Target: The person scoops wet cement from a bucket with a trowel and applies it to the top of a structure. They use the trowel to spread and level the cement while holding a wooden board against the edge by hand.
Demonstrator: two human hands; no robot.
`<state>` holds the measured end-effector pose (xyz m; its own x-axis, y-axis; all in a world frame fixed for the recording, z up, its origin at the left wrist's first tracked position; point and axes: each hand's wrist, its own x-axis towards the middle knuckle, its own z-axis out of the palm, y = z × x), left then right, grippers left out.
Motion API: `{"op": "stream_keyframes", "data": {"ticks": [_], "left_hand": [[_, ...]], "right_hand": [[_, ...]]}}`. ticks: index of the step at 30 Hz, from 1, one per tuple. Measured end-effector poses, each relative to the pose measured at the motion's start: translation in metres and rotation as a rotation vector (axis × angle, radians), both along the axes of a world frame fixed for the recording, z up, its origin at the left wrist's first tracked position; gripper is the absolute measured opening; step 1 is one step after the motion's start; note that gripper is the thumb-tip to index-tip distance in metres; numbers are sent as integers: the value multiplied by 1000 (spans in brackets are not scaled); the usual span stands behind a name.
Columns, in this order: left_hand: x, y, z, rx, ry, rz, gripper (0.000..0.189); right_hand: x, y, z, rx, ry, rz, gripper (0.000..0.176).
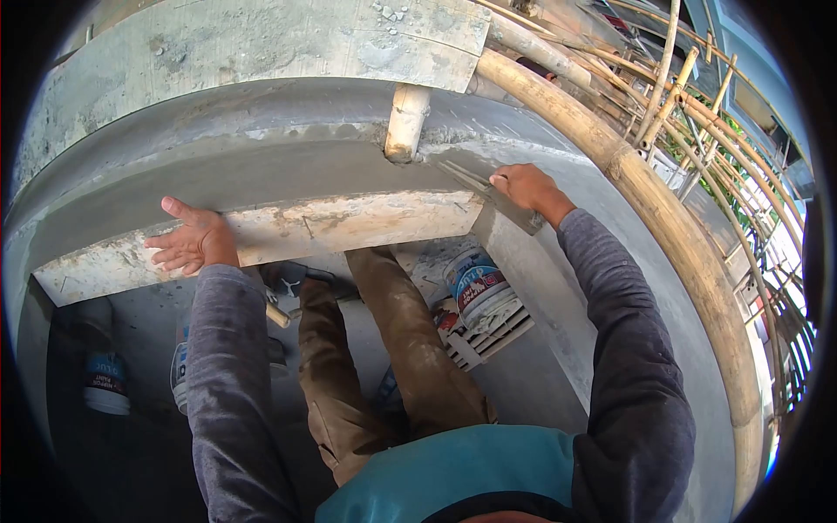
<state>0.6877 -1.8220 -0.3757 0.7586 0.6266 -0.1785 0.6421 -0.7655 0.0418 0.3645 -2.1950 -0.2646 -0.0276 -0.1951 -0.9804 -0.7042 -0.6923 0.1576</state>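
Note:
My right hand [527, 193] is closed around the handle of a plastering trowel [521, 216]. The trowel's flat metal blade lies on the grey cement at the right corner of the ledge, just right of a short bamboo post [407, 124]. My left hand [199, 239] has its fingers spread and holds nothing; it rests against the face of a pale wooden board [349, 222]. This board edges a strip of smooth, damp-looking cement [261, 176]. A nail sticks out of the board's face.
A cement-spattered plank [261, 52] crosses above the ledge. Thick bamboo poles [658, 205] curve along the right, with more bamboo scaffolding behind. Below stand a paint bucket [479, 283] by a slatted crate [495, 342], and another bucket [106, 388] in shade at left.

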Motion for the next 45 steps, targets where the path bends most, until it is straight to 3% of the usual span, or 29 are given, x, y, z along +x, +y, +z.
{"op": "stream_keyframes", "data": {"ticks": [4,7,10,14,17,20,26,29,31,35,38,41,45], "left_hand": [[0,-1,-2,17,-6,-14,114],[-3,-1,-2,17,-15,-11,115],[-3,2,0,20,-23,-9,116],[-4,-1,-1,9,-39,-16,116],[-2,1,-4,37,-23,-14,116],[-4,-3,1,11,-20,-21,116],[-3,-2,-4,19,-45,3,117],[-4,-1,-3,4,-38,-6,117],[-2,-2,-1,5,-21,-2,117],[-1,-3,3,15,11,-22,117],[-2,-7,9,4,26,-26,117],[-2,-5,6,9,27,-30,116],[-2,-2,2,5,7,-22,116]], "right_hand": [[-60,-26,-22,-168,36,6,44],[-51,-15,-58,-194,83,-40,44],[-4,8,-22,7,-79,-22,44],[-1,-5,48,23,-47,-47,43],[-59,-33,25,-150,96,22,44],[-91,-35,-23,-148,39,60,44],[5,12,23,57,-135,-49,43],[-19,-8,44,-27,-7,4,43],[-66,-31,24,-93,32,25,43],[-63,-22,-12,-126,51,15,42],[-25,-8,11,12,-44,15,42],[-33,-18,51,-47,-6,-18,42],[-118,-55,31,-194,92,90,42]]}}
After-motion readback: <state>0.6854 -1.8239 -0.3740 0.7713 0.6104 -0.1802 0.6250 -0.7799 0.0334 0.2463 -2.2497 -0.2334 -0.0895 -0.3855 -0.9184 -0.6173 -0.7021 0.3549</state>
